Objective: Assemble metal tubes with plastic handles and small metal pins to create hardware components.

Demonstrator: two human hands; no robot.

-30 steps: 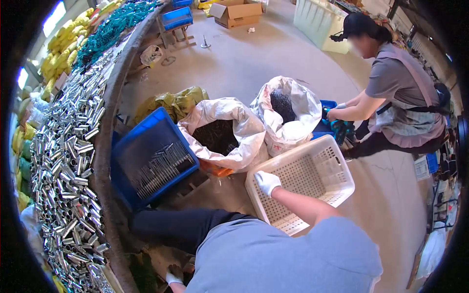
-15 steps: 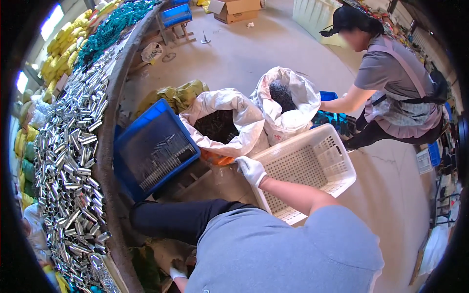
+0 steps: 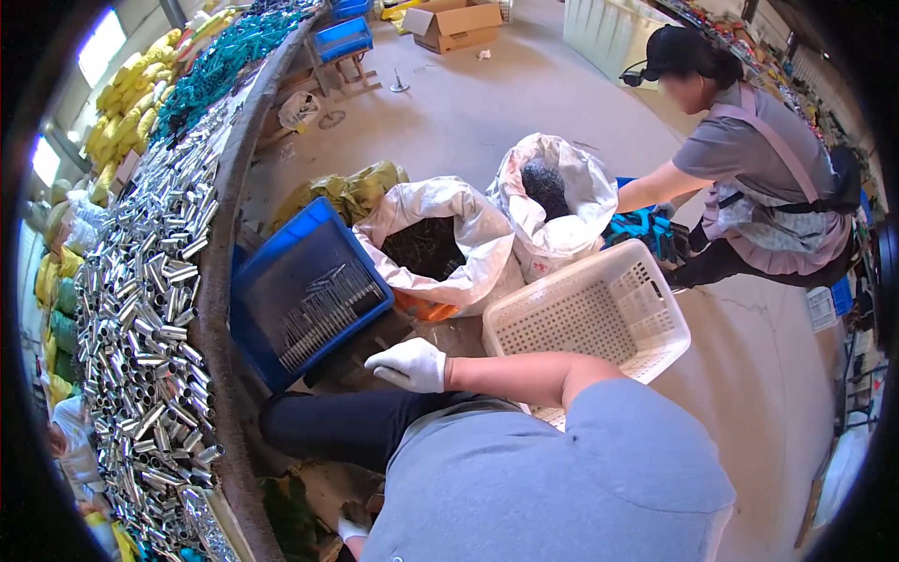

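Observation:
My right hand [image 3: 409,365] in a white glove reaches leftward over my thigh, apart from everything around it. Its fingers look loosely stretched, with nothing seen in them. On its right stands a white perforated plastic basket [image 3: 581,318] with nothing in it. Ahead and to the left, a blue crate [image 3: 245,309] leans at a tilt, holding rows of thin metal rods [image 3: 328,309]. My left hand [image 3: 352,526], gloved with a dark palm side, is low by the lower edge beside my shirt. Its fingers are mostly hidden in shadow.
Two white woven sacks, one [image 3: 482,239] with dark bits and one [image 3: 562,229] with small grey parts, stand ahead. Along the left runs a bench edge [image 3: 217,281] heaped with shiny metal tubes [image 3: 150,347]. A co-worker [image 3: 777,159] bends at the right over teal parts [image 3: 646,229].
My right hand has let go of the white basket's rim and moved left and slightly down. My left hand has barely shifted. The co-worker's hand has moved lower over the teal parts.

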